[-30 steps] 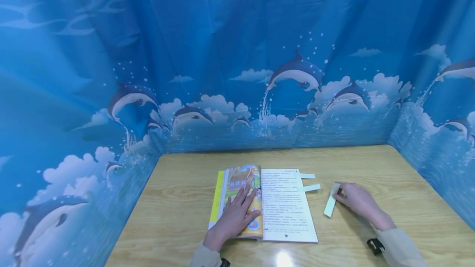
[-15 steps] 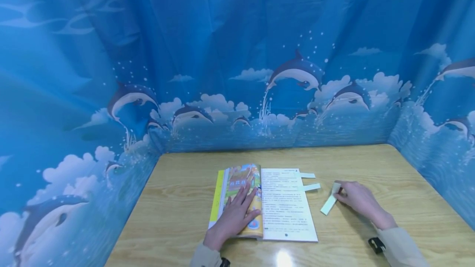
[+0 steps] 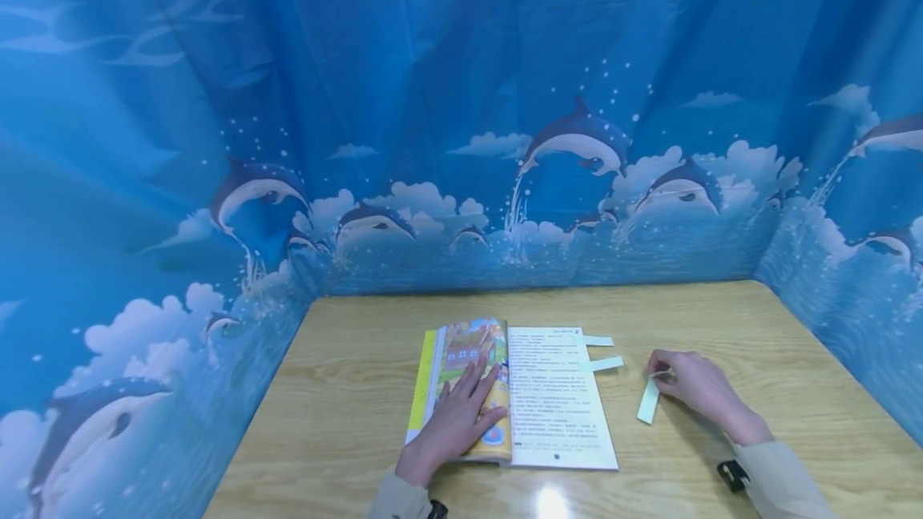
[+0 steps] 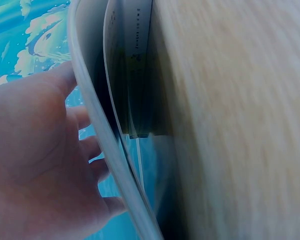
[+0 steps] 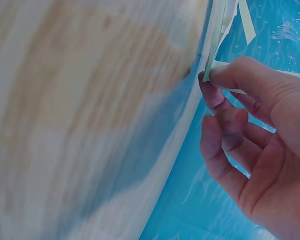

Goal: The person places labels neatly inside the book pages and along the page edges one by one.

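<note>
An open book lies on the table, printed text on its right page and a coloured picture on its left. My left hand rests on the picture page with fingers spread and extended. In the left wrist view, that hand lies against the book's bent pages. Right of the book, my right hand pinches a pale green sticky note strip at its far end. The right wrist view has thumb and index finger of this hand on the strip, a whitish piece of paper sticking out beside the thumb.
Two pale sticky tabs, an upper tab and a lower tab, project from the book's right edge. The wooden table is bordered by a blue dolphin curtain at the back and sides.
The strip's near end swung left, then back right, and less of its far end shows past the right fingers now. My left hand and the book have stayed put.
</note>
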Motion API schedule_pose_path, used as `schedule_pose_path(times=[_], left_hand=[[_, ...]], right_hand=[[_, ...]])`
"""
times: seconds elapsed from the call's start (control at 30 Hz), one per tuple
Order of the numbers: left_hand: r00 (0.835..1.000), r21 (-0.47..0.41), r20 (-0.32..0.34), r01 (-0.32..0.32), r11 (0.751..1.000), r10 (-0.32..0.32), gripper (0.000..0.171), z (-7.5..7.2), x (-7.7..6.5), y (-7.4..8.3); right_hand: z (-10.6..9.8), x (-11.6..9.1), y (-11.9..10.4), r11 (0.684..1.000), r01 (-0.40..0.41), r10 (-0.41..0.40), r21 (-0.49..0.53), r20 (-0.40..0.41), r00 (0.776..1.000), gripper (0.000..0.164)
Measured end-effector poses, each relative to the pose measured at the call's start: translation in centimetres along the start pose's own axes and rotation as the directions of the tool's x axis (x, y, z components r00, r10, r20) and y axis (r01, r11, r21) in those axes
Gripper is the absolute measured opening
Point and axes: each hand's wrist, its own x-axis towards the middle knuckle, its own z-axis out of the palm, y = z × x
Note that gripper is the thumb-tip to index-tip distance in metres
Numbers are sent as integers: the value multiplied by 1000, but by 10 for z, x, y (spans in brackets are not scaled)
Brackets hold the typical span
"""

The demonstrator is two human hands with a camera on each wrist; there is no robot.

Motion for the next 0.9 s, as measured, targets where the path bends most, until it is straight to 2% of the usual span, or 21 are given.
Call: schedule_pose_path(times=[0.27, 0.7, 0.9], left_hand=[[1000, -8, 4, 1, 1000, -1, 70, 0, 0, 0], [1000, -8, -4, -1, 1000, 1, 69, 0, 0, 0], [1000, -19, 7, 13, 1000, -13, 70, 0, 0, 1]], right_hand=[[0, 1, 1, 1000, -23, 23, 13, 3, 1000, 21], [3, 0, 5, 1000, -6, 7, 4, -32, 999, 20], [3, -1, 8, 1000, -4, 4, 26, 17, 1000, 12]])
